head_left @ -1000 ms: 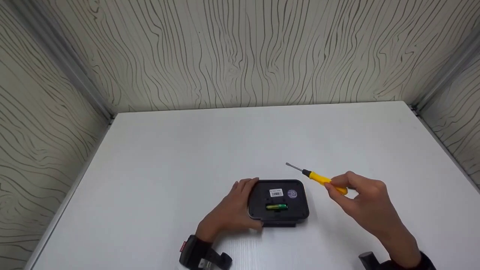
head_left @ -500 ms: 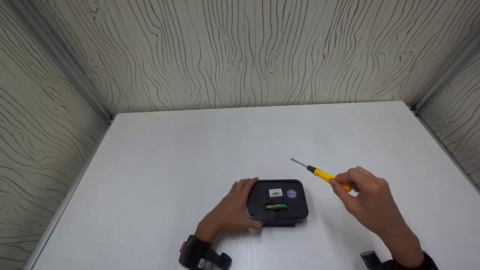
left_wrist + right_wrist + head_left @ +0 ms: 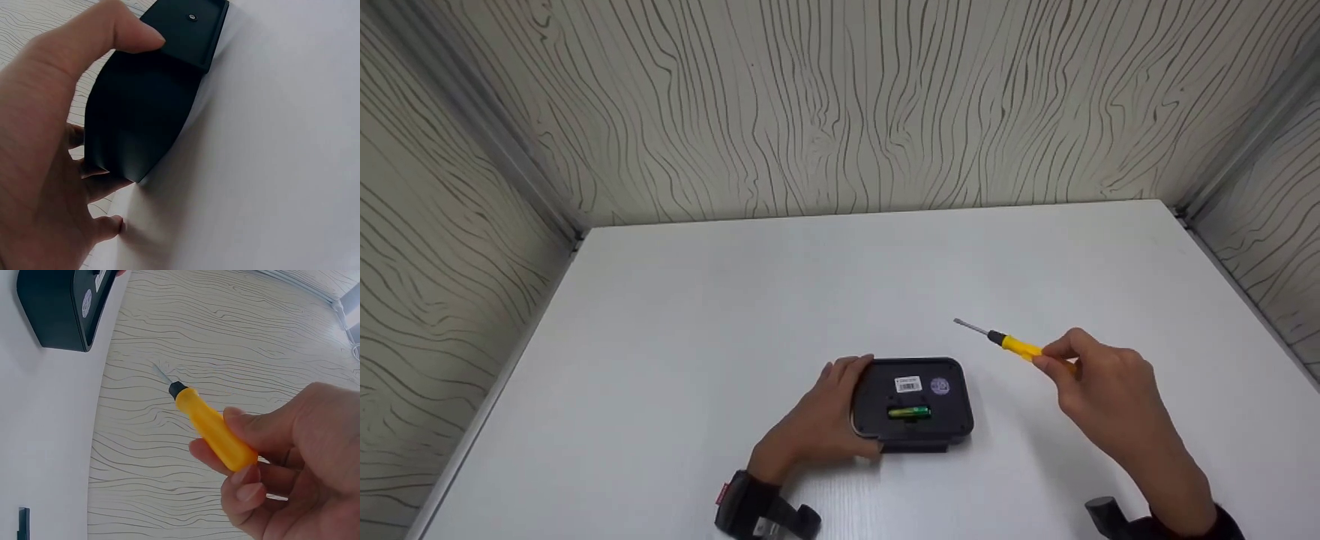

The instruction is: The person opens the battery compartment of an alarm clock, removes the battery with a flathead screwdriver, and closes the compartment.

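A black box-shaped device [image 3: 877,409] lies on the white table, its face with a white barcode label [image 3: 908,384] and a round purple sticker [image 3: 940,386] turned up. In a slot on that face sits a green battery [image 3: 910,412]. My left hand [image 3: 821,420] grips the device's left end, with the thumb [image 3: 138,36] on its near side and fingers round the far side. To the right and above the table, my right hand [image 3: 1110,390] pinches the yellow handle of a screwdriver [image 3: 211,430]. Its metal tip points up-left, apart from the device.
A small dark piece [image 3: 23,524] lies on the white table [image 3: 697,322] in the right wrist view; its kind cannot be told. Wood-patterned panels [image 3: 825,112] enclose the table at the back and both sides.
My right hand has moved a little to the right with the screwdriver, farther from the device. The left hand keeps its grip, and the device stays in place.
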A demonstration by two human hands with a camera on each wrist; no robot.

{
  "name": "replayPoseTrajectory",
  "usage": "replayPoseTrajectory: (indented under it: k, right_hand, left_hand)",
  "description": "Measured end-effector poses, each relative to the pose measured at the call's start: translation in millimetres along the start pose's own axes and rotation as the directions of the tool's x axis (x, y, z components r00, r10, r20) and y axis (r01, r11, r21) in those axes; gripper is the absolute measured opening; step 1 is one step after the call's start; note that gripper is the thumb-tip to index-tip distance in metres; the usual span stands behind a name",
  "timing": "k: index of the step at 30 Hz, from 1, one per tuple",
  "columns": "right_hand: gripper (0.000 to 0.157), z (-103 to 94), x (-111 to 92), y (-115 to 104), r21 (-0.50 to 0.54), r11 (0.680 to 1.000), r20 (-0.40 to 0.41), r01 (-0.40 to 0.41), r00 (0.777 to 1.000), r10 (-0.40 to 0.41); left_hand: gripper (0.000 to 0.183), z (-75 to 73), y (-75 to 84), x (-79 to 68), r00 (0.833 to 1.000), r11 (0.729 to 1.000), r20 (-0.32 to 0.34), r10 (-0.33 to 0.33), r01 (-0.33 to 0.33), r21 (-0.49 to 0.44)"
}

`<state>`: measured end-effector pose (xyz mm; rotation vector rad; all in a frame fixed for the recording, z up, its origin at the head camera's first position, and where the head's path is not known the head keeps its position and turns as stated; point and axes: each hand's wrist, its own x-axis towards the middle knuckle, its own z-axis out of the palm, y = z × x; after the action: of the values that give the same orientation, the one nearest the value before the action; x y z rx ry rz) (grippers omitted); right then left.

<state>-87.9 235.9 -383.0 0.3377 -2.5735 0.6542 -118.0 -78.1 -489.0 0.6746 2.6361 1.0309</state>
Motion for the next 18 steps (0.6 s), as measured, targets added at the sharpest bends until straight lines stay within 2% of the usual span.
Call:
replayPoseTrajectory:
  k: [5, 8, 14, 18]
  right_hand:
    - [0.027, -0.6, 0.1, 2.0, -0.049, 0.998, 0.092, -0.035, 0.995, 0.039]
    - [0.027, -0.9, 0.5, 2.8, -0.065, 0.995, 0.166, -0.074, 0.982, 0.084]
    - [0.022, 1.4, -0.7, 4.8, -0.071, 0.977, 0.300, -0.199, 0.930, 0.211]
    - [0.023, 6.6, -0.1, 7.4, -0.066, 0.962, 0.390, -0.265, 0.881, 0.269]
  left_hand:
    - [0.114, 0.8, -0.1, 0.5, 1.000, 1.000, -0.005, 0.000, 0.000, 0.015]
    - [0.113, 1.3, -0.3, 0.7, 1.000, 1.000, -0.017, 0.009, -0.008, 0.031]
    - [0.113, 1.5, -0.7, 0.6, 1.000, 0.999, -0.026, 0.013, -0.012, 0.037]
    - [0.113, 1.8, -0.4, 1.0, 1.000, 0.999, -0.022, 0.006, -0.005, 0.038]
